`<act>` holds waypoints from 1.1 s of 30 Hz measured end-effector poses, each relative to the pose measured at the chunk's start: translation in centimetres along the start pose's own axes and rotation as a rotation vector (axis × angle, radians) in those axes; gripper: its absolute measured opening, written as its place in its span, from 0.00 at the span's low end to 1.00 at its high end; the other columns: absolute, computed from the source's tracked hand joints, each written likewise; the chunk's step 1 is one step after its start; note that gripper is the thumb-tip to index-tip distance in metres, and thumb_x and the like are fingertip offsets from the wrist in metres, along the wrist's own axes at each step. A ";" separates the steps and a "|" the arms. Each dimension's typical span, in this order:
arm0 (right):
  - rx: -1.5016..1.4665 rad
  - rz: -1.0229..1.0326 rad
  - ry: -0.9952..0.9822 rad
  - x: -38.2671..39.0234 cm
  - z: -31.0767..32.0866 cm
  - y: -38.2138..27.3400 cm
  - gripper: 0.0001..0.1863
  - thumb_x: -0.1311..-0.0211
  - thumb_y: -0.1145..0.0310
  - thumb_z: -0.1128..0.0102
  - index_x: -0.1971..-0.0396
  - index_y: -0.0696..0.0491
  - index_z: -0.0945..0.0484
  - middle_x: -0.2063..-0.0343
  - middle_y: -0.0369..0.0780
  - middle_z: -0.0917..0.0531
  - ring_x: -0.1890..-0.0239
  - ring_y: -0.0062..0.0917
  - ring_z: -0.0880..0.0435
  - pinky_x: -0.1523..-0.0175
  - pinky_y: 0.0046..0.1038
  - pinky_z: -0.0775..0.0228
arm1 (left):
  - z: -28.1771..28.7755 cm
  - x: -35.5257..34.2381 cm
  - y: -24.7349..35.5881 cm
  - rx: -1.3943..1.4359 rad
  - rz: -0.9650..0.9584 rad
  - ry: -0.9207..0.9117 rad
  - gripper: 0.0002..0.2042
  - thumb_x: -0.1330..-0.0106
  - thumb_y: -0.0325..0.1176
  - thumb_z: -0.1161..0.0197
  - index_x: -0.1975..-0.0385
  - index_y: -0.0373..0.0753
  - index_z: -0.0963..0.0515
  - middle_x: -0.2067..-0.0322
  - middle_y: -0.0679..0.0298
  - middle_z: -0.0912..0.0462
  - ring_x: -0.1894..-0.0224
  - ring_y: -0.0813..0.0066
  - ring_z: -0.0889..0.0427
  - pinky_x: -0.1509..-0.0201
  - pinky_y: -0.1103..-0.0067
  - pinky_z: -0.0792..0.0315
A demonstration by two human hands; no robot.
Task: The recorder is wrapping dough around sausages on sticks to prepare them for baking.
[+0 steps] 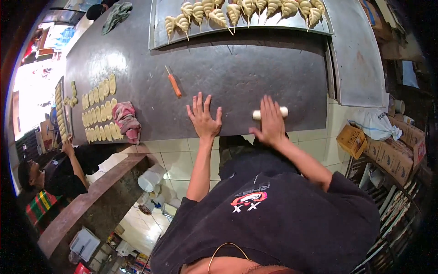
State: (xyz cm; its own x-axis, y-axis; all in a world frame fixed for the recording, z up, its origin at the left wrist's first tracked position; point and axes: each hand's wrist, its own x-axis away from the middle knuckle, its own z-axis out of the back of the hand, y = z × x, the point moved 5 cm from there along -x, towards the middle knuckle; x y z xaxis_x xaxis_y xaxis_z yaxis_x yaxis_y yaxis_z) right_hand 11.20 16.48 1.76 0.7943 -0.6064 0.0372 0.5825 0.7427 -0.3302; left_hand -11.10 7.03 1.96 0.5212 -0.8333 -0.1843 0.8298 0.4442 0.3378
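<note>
My left hand (204, 117) lies flat near the front edge of the grey table (228, 75), fingers spread, holding nothing. To its right, my right hand (270, 121) rests palm down across a short pale dough roll (284, 112), with fingers stretched over it and thumb out. Both ends of the roll show; its middle is hidden under the fingers. Beyond my left hand, an orange-red sausage on a stick (174, 86) lies apart from both hands. At the far edge, a metal tray (242, 28) bears several spiral-wrapped dough sticks (218, 17).
Rows of flat oval dough pieces (101, 112) lie at the left, beside a crumpled pink cloth (127, 121). A green cloth (117, 17) is at the far left. Another person (64, 171) works there. Cardboard boxes (392, 155) and a yellow crate (351, 140) stand at right.
</note>
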 end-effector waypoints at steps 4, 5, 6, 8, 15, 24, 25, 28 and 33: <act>0.009 0.035 -0.060 0.7 -0.2 0.6 0.57 0.40 0.27 0.63 0.31 0.69 0.53 0.29 0.57 0.50 0.25 0.44 0.55 0.24 0.46 0.68 | -0.5 -0.5 0.9 -0.020 -0.002 -0.013 0.27 0.38 0.47 0.38 0.39 0.47 0.30 0.33 0.58 0.37 0.29 0.58 0.43 0.26 0.54 0.56; 0.034 0.004 -0.025 -2.5 0.4 1.0 0.57 0.39 0.28 0.62 0.31 0.69 0.53 0.29 0.56 0.51 0.25 0.44 0.55 0.24 0.46 0.69 | -0.8 -1.1 1.7 0.067 0.021 0.009 0.27 0.37 0.46 0.38 0.39 0.44 0.31 0.33 0.56 0.37 0.29 0.57 0.43 0.26 0.54 0.56; 0.062 -0.025 0.015 -6.1 0.8 1.6 0.57 0.39 0.28 0.61 0.31 0.69 0.53 0.29 0.56 0.51 0.25 0.43 0.55 0.24 0.47 0.69 | -1.2 -2.3 2.7 0.154 0.043 0.038 0.27 0.36 0.44 0.39 0.39 0.41 0.32 0.33 0.53 0.38 0.29 0.55 0.43 0.26 0.54 0.57; 0.040 -0.129 0.191 -12.5 1.2 3.5 0.54 0.37 0.31 0.59 0.31 0.68 0.52 0.29 0.56 0.49 0.25 0.43 0.53 0.24 0.48 0.68 | -3.7 -6.2 5.8 0.588 0.048 -0.082 0.25 0.31 0.42 0.43 0.38 0.36 0.34 0.32 0.51 0.38 0.29 0.56 0.43 0.25 0.61 0.56; -0.457 -0.058 0.426 -17.1 -1.7 8.8 0.40 0.30 0.46 0.58 0.31 0.64 0.49 0.31 0.56 0.44 0.27 0.46 0.48 0.25 0.49 0.62 | -10.0 -10.9 14.8 1.457 0.204 -0.116 0.28 0.25 0.47 0.59 0.34 0.32 0.40 0.32 0.52 0.40 0.28 0.59 0.44 0.26 0.69 0.52; 0.138 -0.200 0.105 -1.2 -0.2 4.9 0.49 0.33 0.36 0.63 0.30 0.66 0.53 0.28 0.55 0.50 0.24 0.40 0.58 0.24 0.48 0.76 | -5.8 0.6 14.7 0.061 -0.218 -0.264 0.41 0.32 0.56 0.55 0.30 0.27 0.50 0.28 0.47 0.50 0.24 0.58 0.57 0.25 0.54 0.74; 0.251 -0.260 0.077 -4.4 0.5 6.3 0.50 0.33 0.34 0.64 0.30 0.67 0.54 0.28 0.56 0.51 0.24 0.40 0.59 0.24 0.49 0.77 | -6.1 -2.2 14.7 0.007 -0.161 -0.226 0.44 0.34 0.58 0.53 0.30 0.25 0.52 0.28 0.44 0.52 0.24 0.57 0.57 0.25 0.53 0.75; 0.125 -0.471 0.280 -12.3 4.1 11.7 0.51 0.34 0.34 0.62 0.30 0.67 0.55 0.28 0.54 0.52 0.24 0.40 0.59 0.25 0.53 0.76 | -6.6 -11.9 13.8 -0.136 -0.018 -0.020 0.43 0.32 0.57 0.54 0.30 0.25 0.53 0.28 0.45 0.52 0.24 0.58 0.57 0.25 0.54 0.74; 0.123 -0.120 0.318 -10.7 3.6 12.4 0.54 0.38 0.32 0.59 0.31 0.68 0.53 0.28 0.54 0.49 0.25 0.42 0.54 0.25 0.52 0.69 | -6.8 -10.4 12.8 -0.105 -0.403 -0.118 0.36 0.31 0.51 0.51 0.30 0.31 0.46 0.29 0.51 0.46 0.25 0.60 0.51 0.24 0.57 0.64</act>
State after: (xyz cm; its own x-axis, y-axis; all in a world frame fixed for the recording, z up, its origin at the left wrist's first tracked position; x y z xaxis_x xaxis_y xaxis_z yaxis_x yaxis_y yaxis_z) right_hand 10.54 33.24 0.64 0.6369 -0.7350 -0.2328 0.7002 0.6778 -0.2244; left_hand -4.55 23.66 1.89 0.1300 -0.9762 -0.1738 0.9813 0.1016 0.1633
